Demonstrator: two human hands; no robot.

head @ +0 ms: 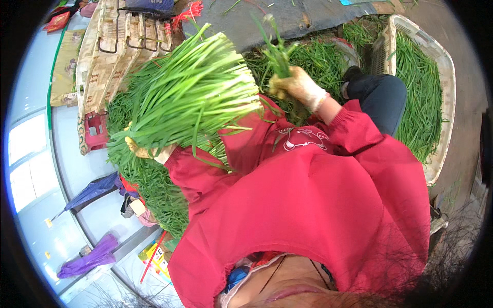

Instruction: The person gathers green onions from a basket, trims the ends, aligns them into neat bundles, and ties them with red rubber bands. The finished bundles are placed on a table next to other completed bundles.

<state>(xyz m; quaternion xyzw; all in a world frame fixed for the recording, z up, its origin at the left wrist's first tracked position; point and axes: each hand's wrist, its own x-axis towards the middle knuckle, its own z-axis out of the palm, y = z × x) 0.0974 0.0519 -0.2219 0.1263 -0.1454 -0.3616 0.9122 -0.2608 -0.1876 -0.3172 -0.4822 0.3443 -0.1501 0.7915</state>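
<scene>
My left hand (148,151), in a pale work glove, is under a large bundle of green garlic chives (196,84), whose pale cut ends point right toward my lap. Leaves partly cover its fingers. My right hand (294,85), in a stained whitish glove, grips a small clump of green stalks (278,57) that stands up from the fist and is partly blurred. Beneath the right hand, loose leaves (321,57) lie in a heap. A long pile of chives (160,196) runs beside my left sleeve.
A white plastic crate (448,92) full of green leaves stands at the right, past my knee. Stacked crates (102,57) with metal handles are at the upper left, by a red plastic stool (95,131). A dark sheet (246,27) lies ahead, near red ties (188,13). Umbrellas (92,192) lean at the left.
</scene>
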